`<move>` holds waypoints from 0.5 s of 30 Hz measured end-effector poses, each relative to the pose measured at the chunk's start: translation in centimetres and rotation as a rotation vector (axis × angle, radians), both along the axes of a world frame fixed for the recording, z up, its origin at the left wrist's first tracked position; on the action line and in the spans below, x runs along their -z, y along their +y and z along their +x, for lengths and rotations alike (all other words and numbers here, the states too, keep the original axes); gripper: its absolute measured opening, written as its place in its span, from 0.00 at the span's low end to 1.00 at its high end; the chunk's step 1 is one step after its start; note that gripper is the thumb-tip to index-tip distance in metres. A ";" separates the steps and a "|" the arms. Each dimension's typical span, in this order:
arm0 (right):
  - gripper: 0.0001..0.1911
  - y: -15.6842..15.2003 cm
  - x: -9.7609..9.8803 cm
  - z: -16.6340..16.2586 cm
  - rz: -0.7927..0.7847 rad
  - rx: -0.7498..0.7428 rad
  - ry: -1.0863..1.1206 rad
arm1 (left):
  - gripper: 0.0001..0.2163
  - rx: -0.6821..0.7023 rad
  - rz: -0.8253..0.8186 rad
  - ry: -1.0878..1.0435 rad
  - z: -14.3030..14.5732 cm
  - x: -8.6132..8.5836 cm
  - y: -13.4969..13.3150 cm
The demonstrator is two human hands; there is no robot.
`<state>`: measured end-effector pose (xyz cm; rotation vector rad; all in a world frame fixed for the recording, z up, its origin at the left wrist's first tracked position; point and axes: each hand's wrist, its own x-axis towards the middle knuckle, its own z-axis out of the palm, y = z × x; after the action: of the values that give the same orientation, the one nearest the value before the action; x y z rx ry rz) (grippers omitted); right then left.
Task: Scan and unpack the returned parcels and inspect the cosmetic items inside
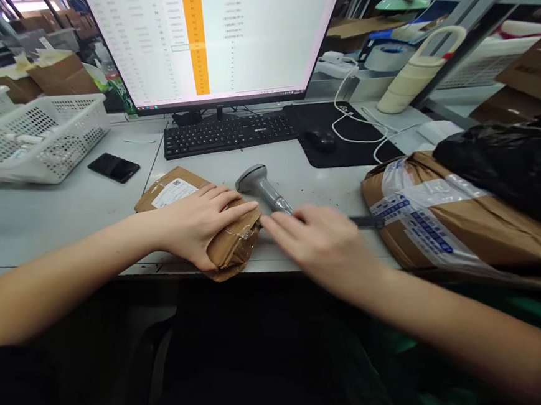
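My left hand (203, 222) is wrapped over a small brown cardboard box (234, 243), pressing it against the desk near the front edge. A white label (175, 193) shows on the box's top, and clear tape covers its crumpled right end. My right hand (324, 238), blurred by motion, is closed around what looks like a box cutter (367, 222). Only its slim dark handle shows, sticking out to the right; the blade is hidden or too blurred to make out. The fingers are close to the box's right end. Just behind them lies a grey barcode scanner (265, 186).
A monitor (264, 40) stands behind a black keyboard (231, 134), with a mouse (321, 140) to the right. A large taped parcel (438, 216) and a black plastic bag (512, 159) crowd the right side. At left are a phone (114, 168) and white basket (69, 143).
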<state>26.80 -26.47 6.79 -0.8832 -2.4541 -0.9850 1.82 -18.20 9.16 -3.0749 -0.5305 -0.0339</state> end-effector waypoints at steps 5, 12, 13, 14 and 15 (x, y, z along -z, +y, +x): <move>0.14 -0.3 -1.2 1.1 -0.016 -0.013 -0.020 | 0.54 -0.017 0.004 -0.014 -0.7 0.1 -0.8; 0.16 -0.3 0.8 1.3 -0.461 0.020 0.381 | 0.57 -0.643 0.151 0.101 -1.0 -1.4 -0.1; 0.16 -0.2 1.0 1.0 -0.579 0.001 0.450 | 0.56 -0.764 0.139 0.125 -1.8 -1.8 0.4; 0.15 -0.2 1.0 0.6 -0.706 -0.017 0.510 | 0.55 -0.852 0.107 0.153 -2.9 -2.3 1.0; 0.15 -0.1 1.1 0.1 -0.844 -0.038 0.565 | 0.53 -0.905 0.063 0.180 -4.4 -2.6 1.5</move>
<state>26.88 -26.59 5.71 -1.1372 -2.3082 0.3611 -2.62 -16.72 11.78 -2.4488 -1.7597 0.2279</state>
